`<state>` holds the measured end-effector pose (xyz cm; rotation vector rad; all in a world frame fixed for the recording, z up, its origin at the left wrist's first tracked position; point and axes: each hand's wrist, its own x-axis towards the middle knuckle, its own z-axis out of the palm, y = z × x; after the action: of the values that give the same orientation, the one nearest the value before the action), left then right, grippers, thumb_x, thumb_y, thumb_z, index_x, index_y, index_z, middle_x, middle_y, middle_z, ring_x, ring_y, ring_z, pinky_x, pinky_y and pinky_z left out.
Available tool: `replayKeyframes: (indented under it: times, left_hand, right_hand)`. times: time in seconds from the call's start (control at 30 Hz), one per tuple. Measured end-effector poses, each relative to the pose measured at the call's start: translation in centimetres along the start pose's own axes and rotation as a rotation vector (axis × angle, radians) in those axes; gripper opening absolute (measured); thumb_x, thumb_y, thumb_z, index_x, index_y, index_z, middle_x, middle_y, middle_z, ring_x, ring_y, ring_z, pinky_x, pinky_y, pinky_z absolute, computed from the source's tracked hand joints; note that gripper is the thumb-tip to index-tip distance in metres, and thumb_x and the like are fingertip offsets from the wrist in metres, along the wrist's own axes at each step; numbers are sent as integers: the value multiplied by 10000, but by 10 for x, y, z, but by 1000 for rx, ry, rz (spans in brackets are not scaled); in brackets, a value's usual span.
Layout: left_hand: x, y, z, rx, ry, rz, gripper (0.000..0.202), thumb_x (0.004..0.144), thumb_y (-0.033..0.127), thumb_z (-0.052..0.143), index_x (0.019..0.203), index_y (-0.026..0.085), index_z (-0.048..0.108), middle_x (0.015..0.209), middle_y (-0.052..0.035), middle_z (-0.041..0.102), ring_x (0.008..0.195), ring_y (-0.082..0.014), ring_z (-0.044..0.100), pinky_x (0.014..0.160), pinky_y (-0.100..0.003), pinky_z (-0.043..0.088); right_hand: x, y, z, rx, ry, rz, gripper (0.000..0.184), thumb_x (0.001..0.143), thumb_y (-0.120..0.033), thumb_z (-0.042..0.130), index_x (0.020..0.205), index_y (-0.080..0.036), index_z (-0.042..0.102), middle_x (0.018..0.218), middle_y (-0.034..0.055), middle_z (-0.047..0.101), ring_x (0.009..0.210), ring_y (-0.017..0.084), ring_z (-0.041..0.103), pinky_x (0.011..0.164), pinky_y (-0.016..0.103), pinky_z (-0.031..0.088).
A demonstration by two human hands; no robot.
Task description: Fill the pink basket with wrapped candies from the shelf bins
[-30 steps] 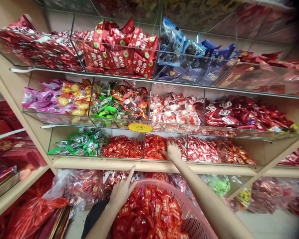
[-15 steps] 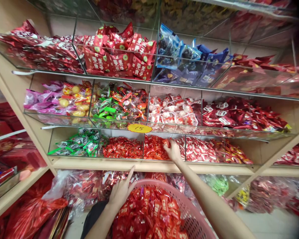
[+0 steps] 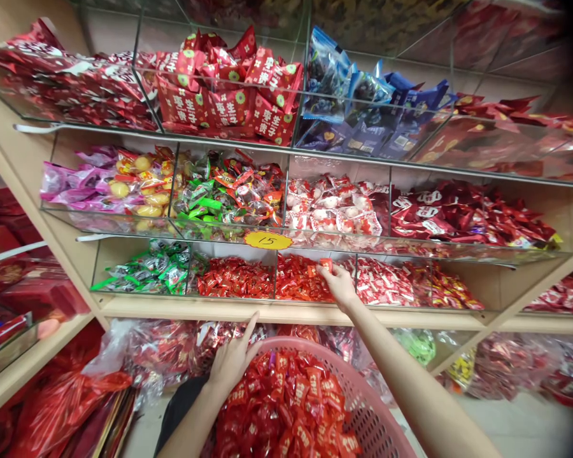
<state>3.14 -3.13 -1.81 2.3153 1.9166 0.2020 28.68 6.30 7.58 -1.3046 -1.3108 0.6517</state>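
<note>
A red candy packet (image 3: 325, 264) is pinched between the thumb and fingertips of the right hand (image 3: 338, 284), which is stretched forward to the open top of a glass bin (image 3: 275, 280) on the shelf (image 3: 172, 310). The packet is held just above the heap of like red candies in that bin. A yellow price tag (image 3: 268, 240) marked 15 is stuck just above and to the left of this hand.

The left hand (image 3: 232, 364) is laid on the far rim of the pink basket (image 3: 367, 407), fingers spread and nothing clasped. The basket is heaped with red wrapped candies (image 3: 286, 407) and is set below the right forearm.

The step in hand is judged to be the handling of single packets between basket and bin. Whether this one is being set down or lifted out cannot be told. A next move calls for the glass front edge to be cleared and the basket kept steady.

The packet is small, glossy and crinkled, with pale lettering.
</note>
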Motion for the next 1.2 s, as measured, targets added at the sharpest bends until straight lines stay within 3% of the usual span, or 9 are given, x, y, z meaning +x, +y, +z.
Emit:
replayKeyframes:
  times: [0.1,0.23,0.4,0.57,0.77,0.97,1.2]
  left_hand:
    - [1,-1,1,10,3,8,611,854,513,145,1361,247,-69,738,-54,633,693,-200,605,618,-254,384]
    - [1,0,3,27,18,8,613,853,516,148,1361,249,-67,741,-55,631,702,-201,603,616,-251,381]
    - [0,2,1,25,18,8,615,853,513,169,1366,248,-42,736,-45,628,680,-185,595,605,-237,372]
    - [0,2,0,40,13,16,622,851,519,150,1367,233,-45,717,-54,631,659,-198,593,596,-248,373]
    - [0,1,2,54,32,12,638,842,539,130,1366,226,-58,722,-61,629,671,-204,598,594,-248,373]
    - [0,3,0,57,18,-5,627,843,534,147,1369,237,-18,720,-53,621,686,-201,599,607,-247,376]
    - [0,4,-2,33,-20,-27,629,849,519,162,1368,225,-36,759,-66,631,716,-199,598,648,-257,381]
  right_hand:
    - [-27,-13,-8,77,-62,30,365,678,-515,532,748,-157,534,485,-55,436,429,83,387,400,195,301]
    - [-78,-22,-15,101,-250,74,308,717,-464,535,777,-162,536,502,-59,433,427,75,374,409,190,301]
    - [-122,-1,-14,4,-421,19,258,773,-396,492,741,-147,551,615,-31,506,566,93,442,558,205,368]
    - [-132,23,-9,-144,-515,-18,229,783,-335,471,788,-134,580,738,10,587,685,139,506,647,237,393]
    - [-145,33,2,-220,-608,-29,216,770,-326,477,789,-143,590,769,15,607,718,161,529,690,266,405]
    - [-141,32,-1,-222,-548,-73,211,781,-321,477,818,-155,602,854,44,605,820,184,534,773,289,390]
    - [-137,24,-9,-137,-579,5,288,787,-401,469,844,-153,604,796,20,615,749,172,540,692,266,409]
